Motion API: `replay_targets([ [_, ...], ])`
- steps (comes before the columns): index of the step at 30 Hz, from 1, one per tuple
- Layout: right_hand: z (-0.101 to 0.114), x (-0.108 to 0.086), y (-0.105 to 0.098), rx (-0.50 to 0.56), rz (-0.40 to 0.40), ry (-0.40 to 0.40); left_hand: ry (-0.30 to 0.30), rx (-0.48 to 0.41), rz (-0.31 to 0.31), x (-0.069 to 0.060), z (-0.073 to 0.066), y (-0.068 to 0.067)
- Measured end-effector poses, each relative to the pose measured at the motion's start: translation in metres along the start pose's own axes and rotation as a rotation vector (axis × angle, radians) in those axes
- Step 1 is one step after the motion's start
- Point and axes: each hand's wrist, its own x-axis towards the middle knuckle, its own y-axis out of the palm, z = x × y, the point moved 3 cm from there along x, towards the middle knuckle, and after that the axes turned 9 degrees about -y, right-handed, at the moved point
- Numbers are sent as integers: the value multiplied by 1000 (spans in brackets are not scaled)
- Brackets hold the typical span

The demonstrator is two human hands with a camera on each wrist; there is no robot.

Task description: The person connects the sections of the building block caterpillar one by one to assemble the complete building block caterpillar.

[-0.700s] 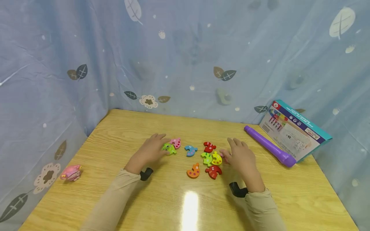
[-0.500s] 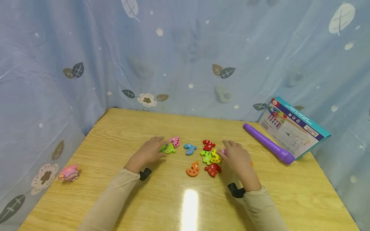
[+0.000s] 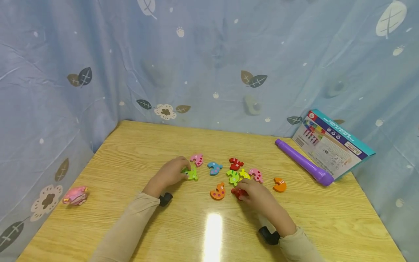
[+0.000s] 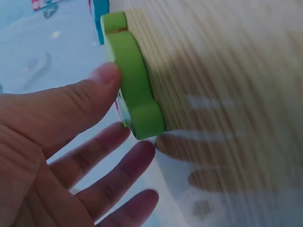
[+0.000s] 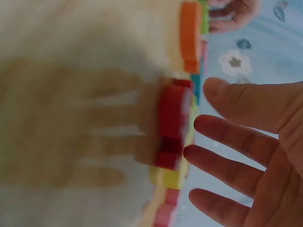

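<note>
My left hand [image 3: 168, 174] pinches a green puzzle piece with a printed face [image 3: 193, 174]; its thumb lies against the piece in the left wrist view. Beyond it is a pink puzzle piece numbered 4 [image 3: 197, 159]. Over a red puzzle piece [image 5: 171, 111], my right hand [image 3: 260, 194] reaches with fingers fairly straight, and the wrist view shows no clear hold. Around that red piece lie a yellow piece [image 3: 244, 174], a striped green piece [image 3: 232, 177] and an orange piece numbered 3 [image 3: 218, 192].
A blue piece [image 3: 214, 168] and a second red piece [image 3: 235, 163] lie farther back. Right of them are a spotted pink piece [image 3: 256, 175] and an orange piece numbered 10 [image 3: 279, 185]. A purple tube [image 3: 302, 161] and a box [image 3: 330, 142] stand right; a pink toy [image 3: 75, 195] sits left.
My right hand has moved left and nearer, from the spotted pink piece to the red piece, uncovering the orange 10. My left fingers have closed on the green face piece, which has turned slightly.
</note>
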Motion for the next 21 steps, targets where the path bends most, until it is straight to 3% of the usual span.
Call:
replay_targets([
  [3,4,-4,6,-36,-15,-31,-2,-38,35,-4,-1,2],
  [7,6,-9,8,-76,-18,12,7,-67,97,-11,-4,4],
  [14,20,-17,4,-98,97,102,-17,-112,157,-22,-6,8],
  [21,31,-21,13,-129,153,150,6,-81,174,-28,-7,7],
])
